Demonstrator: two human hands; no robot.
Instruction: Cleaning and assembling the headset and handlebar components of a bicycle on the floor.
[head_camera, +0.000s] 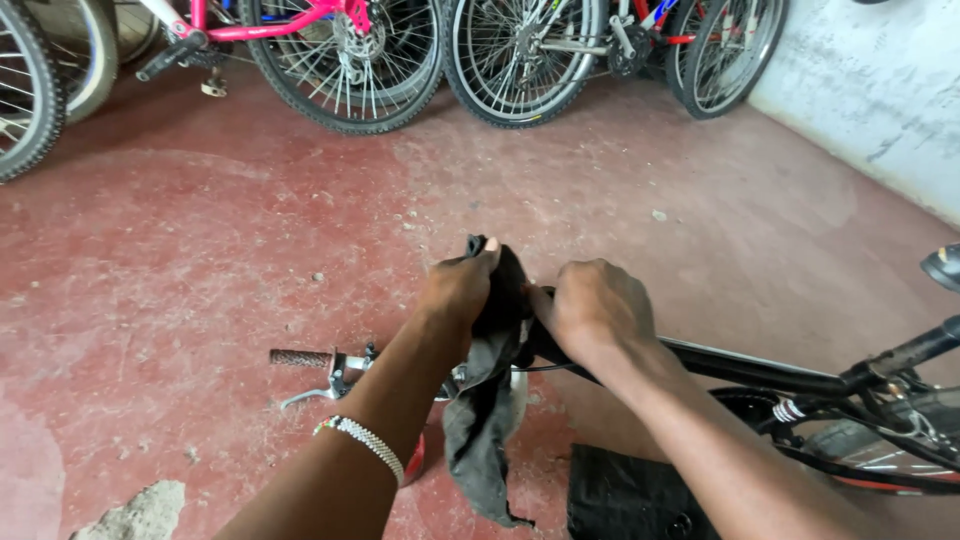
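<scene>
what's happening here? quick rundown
A person stands over a black bicycle on a red concrete floor, seen from above. Both hands grip a dark rag bunched at the handlebar area: the left hand holds its top, the right hand presses beside it where the frame tube meets the bars. The rest of the rag hangs down. The left handlebar grip and brake lever stick out bare. Several other bikes are parked along the back.
</scene>
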